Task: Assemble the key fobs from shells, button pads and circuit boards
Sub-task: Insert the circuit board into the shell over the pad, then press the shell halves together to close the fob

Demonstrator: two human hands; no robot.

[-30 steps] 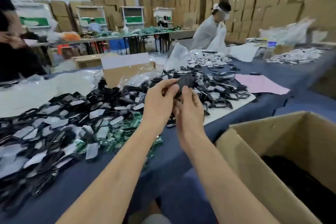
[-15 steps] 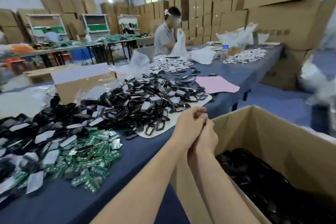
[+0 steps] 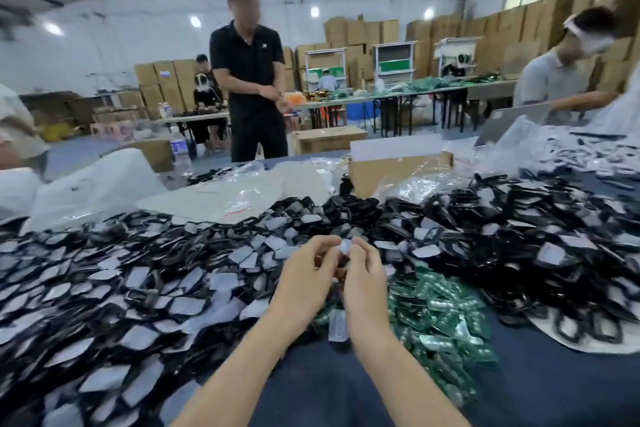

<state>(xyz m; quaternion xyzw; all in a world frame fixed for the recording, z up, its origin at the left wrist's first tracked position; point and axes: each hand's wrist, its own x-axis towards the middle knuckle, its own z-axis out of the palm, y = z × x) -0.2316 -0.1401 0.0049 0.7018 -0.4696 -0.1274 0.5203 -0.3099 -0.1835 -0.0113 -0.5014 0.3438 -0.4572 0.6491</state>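
Key fob piece (image 3: 345,247), small, pale-faced and blurred, being pinched between left grip (image 3: 304,276) and right grip (image 3: 364,276), both curling round it over heaped black shells (image 3: 138,274). Lying just beside right wrist, green circuit boards (image 3: 441,319); spreading beneath, blue-clothed desk (image 3: 329,388). Standing across it, person in black (image 3: 251,80).

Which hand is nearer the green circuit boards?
Right. The right hand sits beside the boards, at their left edge; the left hand is beyond it, farther left. Both pinch a pale part.
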